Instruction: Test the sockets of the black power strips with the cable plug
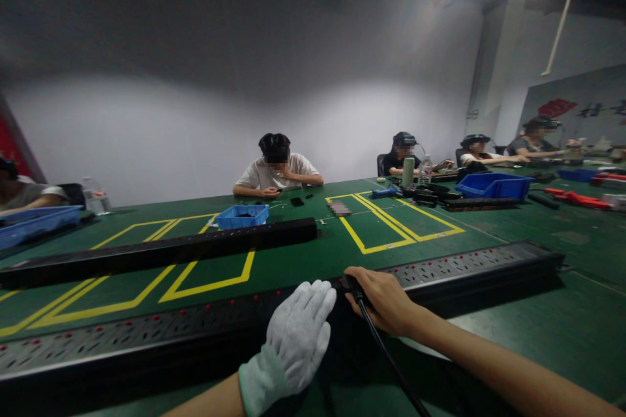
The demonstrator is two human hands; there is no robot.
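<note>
A long black power strip [205,326] with rows of sockets and small red parts runs across the table in front of me. My left hand [299,332], in a white glove with a green cuff, rests flat against the strip, fingers stretched out together. Bare, my right hand [384,300] grips a black plug [350,283] at the strip's top face, just right of the glove. From the plug a thick black cable [386,352] drops toward the bottom edge. My fingers partly cover the plug, so I cannot tell how deep it sits in a socket.
A second black strip [161,249] lies farther back on the green table [288,260], behind it a small blue bin [242,216]. Yellow tape [391,246] marks rectangles. Larger blue bins [493,186], a bottle [425,169] and tools stand right. Several people sit around the table, one opposite [278,169].
</note>
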